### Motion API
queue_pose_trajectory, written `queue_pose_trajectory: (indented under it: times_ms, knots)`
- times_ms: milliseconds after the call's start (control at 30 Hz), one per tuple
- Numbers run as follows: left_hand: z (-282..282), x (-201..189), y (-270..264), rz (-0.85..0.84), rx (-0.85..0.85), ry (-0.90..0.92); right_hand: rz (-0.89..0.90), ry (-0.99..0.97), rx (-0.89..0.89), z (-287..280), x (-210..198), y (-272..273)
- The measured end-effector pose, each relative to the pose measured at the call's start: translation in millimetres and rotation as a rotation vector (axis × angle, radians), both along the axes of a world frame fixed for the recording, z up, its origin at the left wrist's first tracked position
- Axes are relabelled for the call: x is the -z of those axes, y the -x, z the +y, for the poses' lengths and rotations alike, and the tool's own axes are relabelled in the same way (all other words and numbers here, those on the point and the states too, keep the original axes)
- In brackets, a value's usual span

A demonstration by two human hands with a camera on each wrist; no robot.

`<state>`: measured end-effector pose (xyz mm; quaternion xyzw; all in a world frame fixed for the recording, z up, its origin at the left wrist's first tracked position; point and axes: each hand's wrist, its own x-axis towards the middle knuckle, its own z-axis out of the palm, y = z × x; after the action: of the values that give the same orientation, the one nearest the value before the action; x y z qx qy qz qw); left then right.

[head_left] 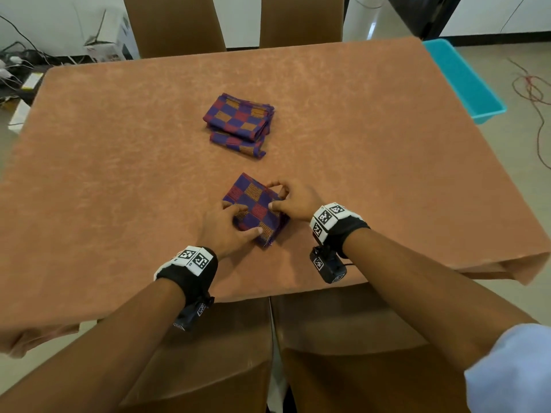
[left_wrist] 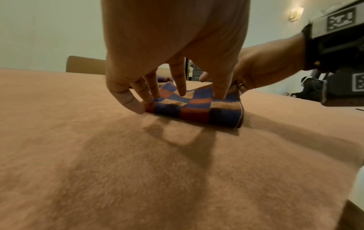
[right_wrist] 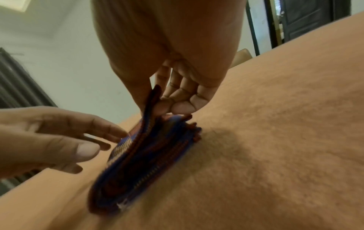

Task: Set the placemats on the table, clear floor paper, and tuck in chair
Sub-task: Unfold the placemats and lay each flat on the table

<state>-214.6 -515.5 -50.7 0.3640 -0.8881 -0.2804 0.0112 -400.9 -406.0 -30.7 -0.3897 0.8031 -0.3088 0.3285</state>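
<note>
Placemats lie in two places on the table (head_left: 119, 144). One folded placemat (head_left: 256, 210) (left_wrist: 197, 109) (right_wrist: 141, 163) is near the table's near edge. A pile (head_left: 240, 125) sits at the table's middle, and two folded pieces show in it; whether more lie within I cannot tell.

Both hands are on the folded placemat. The left hand (head_left: 226, 231) (left_wrist: 173, 38) (right_wrist: 49, 137) has its fingers spread and nearly straight, their tips pressing down on the cloth. The right hand (head_left: 298, 201) (left_wrist: 265, 66) (right_wrist: 167, 46) pinches the top layer between thumb and fingers and holds it raised off the layers below.

Four chairs stand at the table: two far chairs (head_left: 174, 25) at its far side and two near chairs (head_left: 208, 353) at its near side. One turquoise bin (head_left: 465, 81) sits just beside the table's far right corner.
</note>
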Motion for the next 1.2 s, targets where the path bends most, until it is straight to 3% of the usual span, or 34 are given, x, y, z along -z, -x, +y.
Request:
queue_pose_trajectory:
  times_ms: [133, 333, 467, 767, 967, 1200]
  knots:
    - [29, -15, 10, 0.152, -0.001, 0.054, -0.087, 0.114, -0.022, -13, -24, -6]
    - [37, -45, 15, 0.503, -0.294, 0.071, -0.097, 0.255, -0.118, -32, -76, -23]
    - [23, -69, 3, 0.611, -0.314, 0.014, -0.158, 0.312, -0.117, -38, -99, -26]
    - [-13, -124, -39, 0.617, -0.155, -0.034, 0.328, 0.456, -0.277, -60, -130, -37]
    - [-17, -123, -71, 0.630, -0.199, -0.059, 0.251, 0.413, -0.368, -68, -125, -57]
    - [-12, -111, -84, 0.588, -0.288, -0.360, 0.226, 0.335, -0.404, -63, -114, -72]
